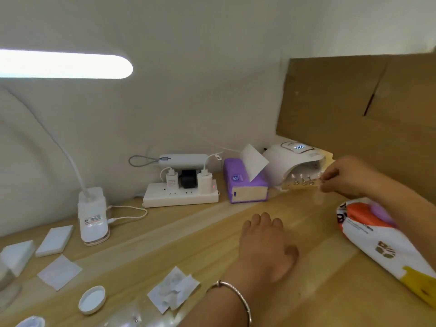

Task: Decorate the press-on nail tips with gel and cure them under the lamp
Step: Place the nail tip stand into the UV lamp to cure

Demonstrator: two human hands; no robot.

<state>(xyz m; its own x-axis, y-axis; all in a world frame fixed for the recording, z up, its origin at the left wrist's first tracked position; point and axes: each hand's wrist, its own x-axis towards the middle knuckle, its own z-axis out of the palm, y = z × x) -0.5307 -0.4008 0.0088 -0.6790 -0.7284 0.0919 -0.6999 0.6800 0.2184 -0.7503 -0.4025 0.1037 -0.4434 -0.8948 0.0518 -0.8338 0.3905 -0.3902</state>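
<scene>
While our left hand (266, 244) lies palm down on the bench (212, 232) with its fingers relaxed and loosely spread, our right hand (342, 175) farther back pinches the end of a clear strip (290, 185) that carries the nail tips (303, 180). We see the strip at the mouth of the white curing lamp (292, 159), which stands just beside the purple tissue box (245, 185).

The tabletop (212, 223) is pale wood grain, smooth with a soft sheen. At upper right, the cardboard sheet (342, 102) is brown and matt. The curing lamp (280, 166), power strip (181, 197) and bottle cap (92, 299) are smooth white plastic. The tissue pack (233, 168) wears glossy purple film; its tissue (253, 161) is thin paper. The nail-tip strip (304, 184) looks like clear plastic. The wipes (173, 291) at lower middle are fibrous and matt. The bracelet (220, 283) is thin bright metal. The pouch (382, 244) at right is glossy printed film.
</scene>
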